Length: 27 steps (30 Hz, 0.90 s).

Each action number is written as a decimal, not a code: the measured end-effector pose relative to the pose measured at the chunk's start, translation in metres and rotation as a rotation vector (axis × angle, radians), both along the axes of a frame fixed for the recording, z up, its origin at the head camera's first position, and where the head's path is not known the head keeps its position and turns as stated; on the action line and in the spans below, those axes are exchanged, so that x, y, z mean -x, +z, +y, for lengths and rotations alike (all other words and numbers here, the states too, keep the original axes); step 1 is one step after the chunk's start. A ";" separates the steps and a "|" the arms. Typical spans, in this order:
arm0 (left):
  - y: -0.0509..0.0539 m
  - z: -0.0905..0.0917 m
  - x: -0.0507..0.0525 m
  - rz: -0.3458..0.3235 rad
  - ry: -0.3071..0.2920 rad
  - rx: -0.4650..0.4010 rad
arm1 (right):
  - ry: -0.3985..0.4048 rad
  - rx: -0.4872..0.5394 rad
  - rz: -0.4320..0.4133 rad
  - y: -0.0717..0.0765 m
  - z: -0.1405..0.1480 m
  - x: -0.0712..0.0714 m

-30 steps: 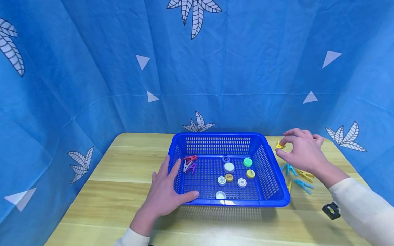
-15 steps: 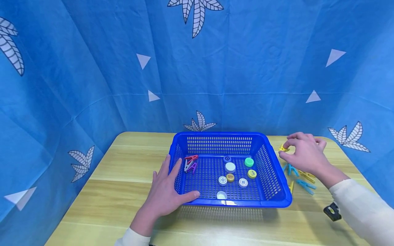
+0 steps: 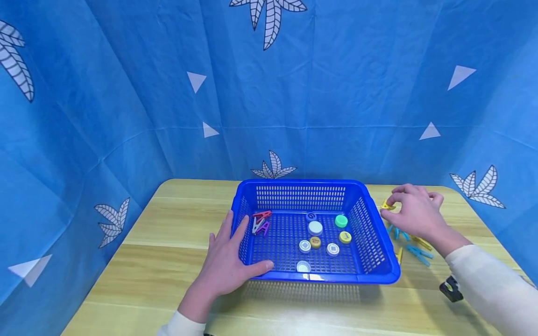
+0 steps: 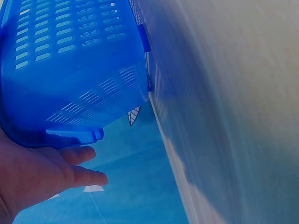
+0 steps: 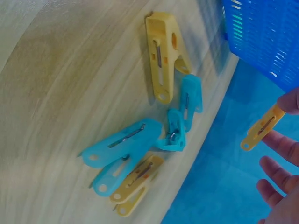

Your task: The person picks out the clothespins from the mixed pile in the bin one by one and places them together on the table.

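The left hand (image 3: pixel 224 263) rests on the left end of the blue basket (image 3: pixel 311 277), thumb over the front rim and fingers along the side; in the left wrist view that hand (image 4: pixel 42 175) lies at the basket's (image 4: pixel 70 88) rim. Right of the basket, the right hand (image 3: pixel 418 212) pinches a yellow clothespin (image 3: pixel 386 205) between thumb and index finger, above the table. The right wrist view shows this clothespin (image 5: pixel 263 127) in the fingertips of the right hand (image 5: pixel 282 163), the other fingers loosely bent. Red (image 3: pixel 262 214), white (image 3: pixel 257 226) and purple (image 3: pixel 263 228) clothespins lie inside the basket at left.
Several bottle caps, including a green one (image 3: pixel 341 221) and a white one (image 3: pixel 315 227), lie in the basket. On the table right of it are blue clothespins (image 5: pixel 124 142) and yellow clothespins (image 5: pixel 161 56). A blue curtain (image 3: pixel 269 93) hangs behind the table (image 3: pixel 147 252).
The right hand, pinching the yellow clothespin, has shifted slightly right and down. The left hand stays on the basket. The head view has shifted slightly.
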State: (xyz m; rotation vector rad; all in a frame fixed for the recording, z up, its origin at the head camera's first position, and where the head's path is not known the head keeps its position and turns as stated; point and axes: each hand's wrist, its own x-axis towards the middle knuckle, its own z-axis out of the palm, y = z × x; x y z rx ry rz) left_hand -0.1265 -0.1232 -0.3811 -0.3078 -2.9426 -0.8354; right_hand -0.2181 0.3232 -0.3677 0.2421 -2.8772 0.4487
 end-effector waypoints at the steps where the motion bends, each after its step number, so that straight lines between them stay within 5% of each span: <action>1: 0.000 0.000 0.000 0.000 0.001 0.001 | -0.001 -0.001 -0.003 -0.001 0.000 0.000; 27: 0.001 0.000 -0.001 0.020 -0.010 -0.011 | -0.017 -0.022 -0.095 -0.026 0.009 0.013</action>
